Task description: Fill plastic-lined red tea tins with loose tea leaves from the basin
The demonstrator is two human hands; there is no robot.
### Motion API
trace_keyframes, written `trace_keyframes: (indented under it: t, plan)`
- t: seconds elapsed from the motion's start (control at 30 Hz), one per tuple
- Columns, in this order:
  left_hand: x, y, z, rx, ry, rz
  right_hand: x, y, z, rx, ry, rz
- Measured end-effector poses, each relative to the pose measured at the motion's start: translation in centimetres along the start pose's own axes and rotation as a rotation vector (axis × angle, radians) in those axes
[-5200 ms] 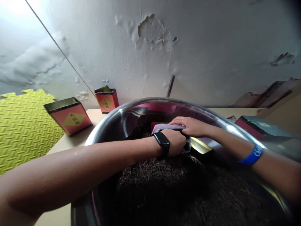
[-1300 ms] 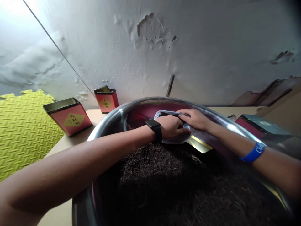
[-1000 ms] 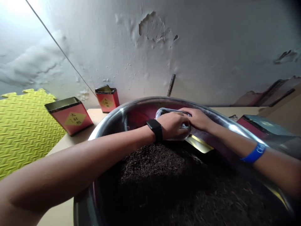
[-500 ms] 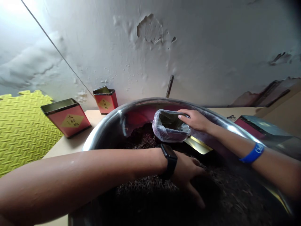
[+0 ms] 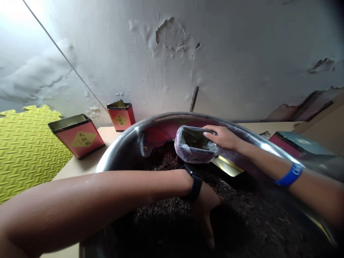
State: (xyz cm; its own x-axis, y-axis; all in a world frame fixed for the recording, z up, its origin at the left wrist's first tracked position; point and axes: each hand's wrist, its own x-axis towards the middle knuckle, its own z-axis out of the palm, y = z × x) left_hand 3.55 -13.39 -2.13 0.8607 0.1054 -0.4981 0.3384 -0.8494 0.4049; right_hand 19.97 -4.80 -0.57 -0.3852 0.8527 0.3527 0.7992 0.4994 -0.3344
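Note:
A wide metal basin (image 5: 113, 152) holds dark, twisted dry tea leaves (image 5: 163, 157). My left hand (image 5: 205, 208), below a black watch, reaches down into the leaves. Its thumb stretches out apart, while the other fingers are mostly hidden in shadow and leaves. Inside the basin's far side, my right hand (image 5: 224, 137) grips the rim of a tea tin (image 5: 196, 152) lined with a clear plastic bag. That tin is tilted, with its open mouth towards me. A gold-coloured metal piece (image 5: 228, 166) lies on the leaves, just right of the lined tin.
Two red tea tins with yellow diamond labels, one larger in view (image 5: 84, 138) and one farther back (image 5: 121, 116), stand open left of the basin. A closed box (image 5: 309, 143) sits at the right. Yellow foam mat (image 5: 29, 150) lies left; a peeling wall (image 5: 228, 64) rises behind.
My left hand has moved down and slightly left, its fingers sinking into the tea leaves. My right hand and the lined tin have hardly moved.

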Motion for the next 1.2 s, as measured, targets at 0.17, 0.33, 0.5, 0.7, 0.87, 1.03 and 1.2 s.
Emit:
trace_keyframes:
  t: [0.17, 0.33, 0.5, 0.7, 0.87, 1.03, 1.2]
  plan:
    - [1.2, -0.3, 0.5, 0.000, 0.099, 0.076, 0.0, 0.0, 0.0, 0.001, -0.002, -0.006]
    - [1.0, 0.3, 0.2, 0.153, 0.085, 0.097, 0.0, 0.0, -0.1, 0.013, -0.007, -0.008]
    - [0.3, 0.4, -0.5, 0.203, 0.110, 0.134, 0.0, -0.3, -0.2, 0.009, -0.012, 0.001]
    - [-0.3, 0.0, -1.3, 0.139, 0.169, 0.153, -0.1, -0.3, -0.2, 0.011, -0.012, -0.001]
    - [-1.4, 0.2, -2.3, 0.074, 0.282, 0.193, -0.1, -0.5, -0.2, 0.015, -0.009, -0.014]
    - [-2.5, -0.2, -3.4, 0.060, 0.395, 0.183, -0.2, -0.7, -0.4, 0.015, -0.013, -0.026]
    - [-3.2, -0.3, -3.9, 0.066, 0.488, 0.189, -0.1, -0.6, -0.3, 0.018, -0.017, -0.017]
